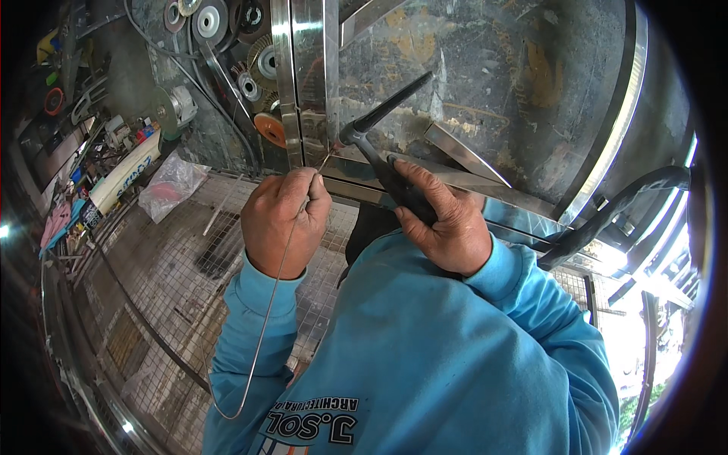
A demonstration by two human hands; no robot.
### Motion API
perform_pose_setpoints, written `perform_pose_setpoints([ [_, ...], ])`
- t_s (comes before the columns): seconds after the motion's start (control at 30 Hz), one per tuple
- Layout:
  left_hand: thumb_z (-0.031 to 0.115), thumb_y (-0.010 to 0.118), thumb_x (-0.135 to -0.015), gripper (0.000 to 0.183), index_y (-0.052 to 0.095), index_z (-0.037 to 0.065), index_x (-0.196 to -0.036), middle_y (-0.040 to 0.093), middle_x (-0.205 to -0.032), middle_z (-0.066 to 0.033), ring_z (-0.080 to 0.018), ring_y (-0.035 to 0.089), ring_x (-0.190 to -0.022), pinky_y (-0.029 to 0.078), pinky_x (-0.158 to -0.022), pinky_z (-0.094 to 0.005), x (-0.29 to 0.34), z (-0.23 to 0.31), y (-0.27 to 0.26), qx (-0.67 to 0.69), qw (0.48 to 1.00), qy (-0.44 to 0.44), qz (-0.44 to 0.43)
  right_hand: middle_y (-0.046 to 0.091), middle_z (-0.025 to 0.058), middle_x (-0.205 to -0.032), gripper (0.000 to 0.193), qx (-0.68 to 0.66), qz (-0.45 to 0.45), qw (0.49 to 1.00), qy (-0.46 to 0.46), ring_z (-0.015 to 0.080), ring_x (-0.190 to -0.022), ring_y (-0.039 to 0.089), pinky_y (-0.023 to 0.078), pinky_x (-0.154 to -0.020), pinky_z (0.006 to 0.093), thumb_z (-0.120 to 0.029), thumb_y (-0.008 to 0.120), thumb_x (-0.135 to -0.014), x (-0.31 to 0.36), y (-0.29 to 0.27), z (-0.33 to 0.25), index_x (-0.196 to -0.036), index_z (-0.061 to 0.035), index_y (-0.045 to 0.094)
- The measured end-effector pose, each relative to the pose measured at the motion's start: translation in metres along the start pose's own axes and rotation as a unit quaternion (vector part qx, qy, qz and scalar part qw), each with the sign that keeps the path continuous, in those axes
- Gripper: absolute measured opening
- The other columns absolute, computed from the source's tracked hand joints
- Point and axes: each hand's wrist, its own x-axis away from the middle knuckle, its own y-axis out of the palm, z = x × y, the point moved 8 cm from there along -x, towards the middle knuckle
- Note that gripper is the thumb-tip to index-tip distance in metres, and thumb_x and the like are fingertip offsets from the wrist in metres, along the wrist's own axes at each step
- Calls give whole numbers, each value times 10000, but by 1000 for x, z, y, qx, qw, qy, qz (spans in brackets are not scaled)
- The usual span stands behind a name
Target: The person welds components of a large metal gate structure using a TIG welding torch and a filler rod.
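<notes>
My right hand [447, 220] is wrapped round the black handle of a TIG welding torch [387, 171]. Its long back cap slants up to the right, and its head meets a corner of the shiny metal frame [309, 83]. In a pinch between thumb and fingers, my left hand [284, 216] grips a thin filler rod [265, 322]. The rod's short end points at the torch head; its long tail hangs down past my left sleeve and bends into a hook. Whether the rod tip touches the metal is too small to tell.
Several grinding discs and wire wheels [265, 62] lie beyond the frame on the left, with an orange disc [270, 130] closest. A cut metal strip [468, 155] rests on the dark worktop [470, 68]. A thick black hose [622, 201] curves at right. Wire mesh [182, 265] covers the floor.
</notes>
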Motion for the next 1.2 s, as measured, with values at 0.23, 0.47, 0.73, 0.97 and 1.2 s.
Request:
perform_pose_setpoints([
  [0.23,58,751,-869,108,705,46,-966,717,-759,-131,-315,697,-690,565,-594,-434,-2,5,-1,-21,998,47,21,748,228,-1045,617,-11,2,1000,2,352,-919,773,610,-789,388,-67,757,-894,1,1,3,-1472,-90,544],
  [0.47,62,746,-870,94,701,44,-951,708,-751,-127,-315,688,-688,557,-597,-439,-4,8,-3,-18,998,48,23,748,229,-1043,617,-1,12,1000,-25,356,-913,773,611,-792,396,-63,757,-890,1,0,0,-1470,-93,547],
  [0.73,53,746,-865,92,697,45,-942,694,-719,-127,-312,677,-656,547,-572,-437,-3,7,-2,-27,998,55,24,752,217,-1013,640,8,13,1000,0,364,-908,767,604,-787,392,-85,768,-880,2,1,4,-1474,-90,531],
  [0.97,56,750,-862,96,698,47,-943,692,-715,-120,-308,674,-654,547,-565,-431,-2,7,-2,-26,998,53,26,753,220,-1006,629,-13,-1,999,32,358,-897,770,605,-791,387,-87,765,-886,3,1,8,-1470,-80,532],
  [1.2,57,742,-873,110,733,41,-981,743,-881,-166,-379,696,-785,558,-683,-458,-1,1,1,-13,1000,-2,-11,755,216,-1003,618,-1,3,1000,8,347,-884,774,607,-784,386,-82,763,-884,0,1,5,-1462,-80,545],
])
